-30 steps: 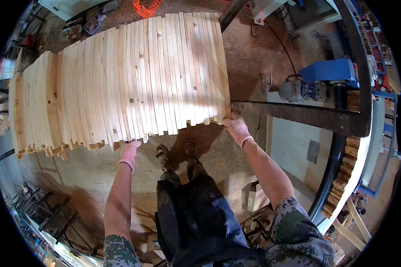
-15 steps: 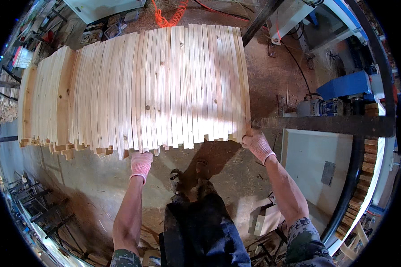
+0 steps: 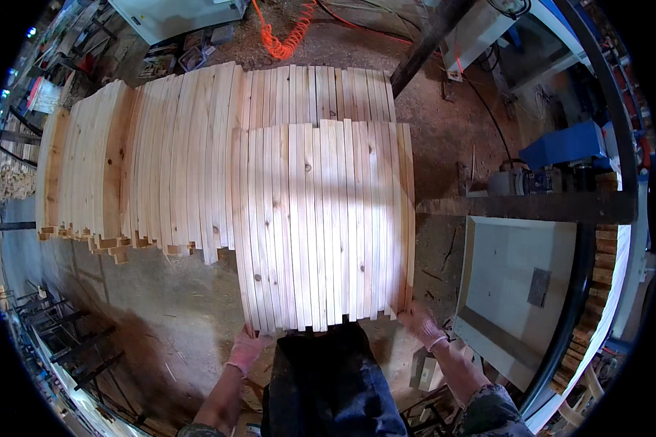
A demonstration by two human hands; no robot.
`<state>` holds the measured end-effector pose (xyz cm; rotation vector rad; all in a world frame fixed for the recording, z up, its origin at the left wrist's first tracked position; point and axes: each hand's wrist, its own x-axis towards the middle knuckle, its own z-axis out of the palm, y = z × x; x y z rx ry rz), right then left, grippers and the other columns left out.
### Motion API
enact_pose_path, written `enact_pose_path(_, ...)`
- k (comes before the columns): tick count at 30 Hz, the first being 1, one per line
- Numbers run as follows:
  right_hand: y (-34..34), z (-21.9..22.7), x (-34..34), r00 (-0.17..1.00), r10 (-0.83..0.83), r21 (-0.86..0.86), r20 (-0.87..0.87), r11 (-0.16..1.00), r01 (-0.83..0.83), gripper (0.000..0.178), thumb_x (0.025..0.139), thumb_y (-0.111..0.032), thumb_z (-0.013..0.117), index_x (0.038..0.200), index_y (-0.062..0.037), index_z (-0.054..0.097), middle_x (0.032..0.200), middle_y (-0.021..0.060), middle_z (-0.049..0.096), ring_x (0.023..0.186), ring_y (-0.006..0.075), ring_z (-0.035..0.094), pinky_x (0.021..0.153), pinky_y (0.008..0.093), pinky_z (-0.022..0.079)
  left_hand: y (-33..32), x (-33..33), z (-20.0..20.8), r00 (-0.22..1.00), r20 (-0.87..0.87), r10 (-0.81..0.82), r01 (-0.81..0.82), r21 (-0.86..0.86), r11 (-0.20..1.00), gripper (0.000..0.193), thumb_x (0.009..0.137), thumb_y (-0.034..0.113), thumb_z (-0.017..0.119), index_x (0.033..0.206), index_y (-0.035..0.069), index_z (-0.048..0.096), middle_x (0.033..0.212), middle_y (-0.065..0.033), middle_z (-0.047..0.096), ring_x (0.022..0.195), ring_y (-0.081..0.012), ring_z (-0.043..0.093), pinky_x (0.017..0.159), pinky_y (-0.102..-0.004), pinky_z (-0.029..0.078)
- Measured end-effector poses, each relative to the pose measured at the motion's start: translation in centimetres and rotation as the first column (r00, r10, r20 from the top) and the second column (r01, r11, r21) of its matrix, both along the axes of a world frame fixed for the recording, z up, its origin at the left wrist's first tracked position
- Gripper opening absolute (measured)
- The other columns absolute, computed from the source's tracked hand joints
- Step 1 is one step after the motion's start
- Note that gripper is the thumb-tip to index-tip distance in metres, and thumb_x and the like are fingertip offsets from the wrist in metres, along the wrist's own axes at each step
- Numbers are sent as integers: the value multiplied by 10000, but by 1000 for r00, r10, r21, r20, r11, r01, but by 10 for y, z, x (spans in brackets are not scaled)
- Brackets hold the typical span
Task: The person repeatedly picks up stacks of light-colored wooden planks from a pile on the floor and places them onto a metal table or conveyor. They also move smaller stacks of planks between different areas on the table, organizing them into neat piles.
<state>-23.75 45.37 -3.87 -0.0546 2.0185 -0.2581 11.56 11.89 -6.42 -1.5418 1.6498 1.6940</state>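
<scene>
A row of pale wooden strips (image 3: 321,218), side by side, is squeezed between my two gloved hands. My left hand (image 3: 248,349) grips the near left corner of this row, its fingers partly hidden under the wood. At the near right corner my right hand (image 3: 420,325) is closed on the outermost strip. The row juts toward my body and overlaps a lower layer of strips (image 3: 328,93) at the back. To its left stands a larger stack of similar strips (image 3: 171,160) with uneven near ends.
Right of the stack runs a dark metal beam (image 3: 532,207), with a motor under a blue cover (image 3: 565,146) behind it. A white panel (image 3: 517,284) is below the beam. An orange coiled hose (image 3: 284,47) lies beyond the stack. Black metal racks (image 3: 73,335) stand at the left.
The gripped row of strips has slid away from the stack toward my body, exposing the layer underneath at the back. Both hands have drawn back with it.
</scene>
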Motion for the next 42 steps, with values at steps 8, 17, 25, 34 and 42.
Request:
enact_pose_path(8, -53, -41, -96, 848, -463, -632, 258, 583, 511, 732, 1039, -576, 617, 1525, -35, 538, 1320, 87, 682, 1210, 201, 649, 1014, 366, 541, -111, -109, -45, 854, -227, 468, -358, 397, 845, 846, 1032, 623, 601, 1613, 37, 413, 1609, -116, 474, 1436, -241, 496, 1215, -421, 401)
enact_pose_path(17, -115, -70, -130, 677, -587, -584, 445, 383, 716, 650, 928, -537, 801, 1360, -70, 665, 1191, 54, 719, 1113, 188, 669, 974, 380, 551, -137, -161, -47, 853, -238, 464, -403, 264, 876, 800, 911, 612, 760, 1480, 88, 559, 1358, -129, 644, 1218, -266, 656, 1039, -429, 560)
enact_pose_path(25, -79, -31, -90, 723, -556, -442, 410, 572, 691, 591, 892, -453, 839, 1312, -56, 713, 1178, 56, 698, 1042, 220, 652, 938, 415, 548, -96, -106, -17, 851, -162, 499, -403, 408, 819, 314, 915, 346, 740, 1014, 54, 683, 909, -88, 723, 729, -254, 717, 606, -434, 627)
enact_pose_path(34, -26, 20, -25, 599, -603, -329, 527, 504, 798, 576, 852, -336, 878, 1271, 38, 748, 1300, 121, 745, 1265, 232, 654, 1131, 346, 467, -56, -15, 7, 890, -114, 442, -339, 482, 808, 296, 879, 276, 726, 1046, 33, 697, 908, -142, 737, 732, -293, 733, 633, -434, 644)
enact_pose_path(42, 20, 90, 40, 565, -640, -339, 521, 452, 825, 621, 821, -184, 911, 1331, 64, 659, 1186, 144, 767, 1101, 231, 734, 1021, 354, 555, -4, 57, 71, 882, -51, 469, -390, 480, 786, 390, 867, 336, 760, 1134, 78, 640, 1020, -98, 698, 943, -286, 720, 821, -419, 633)
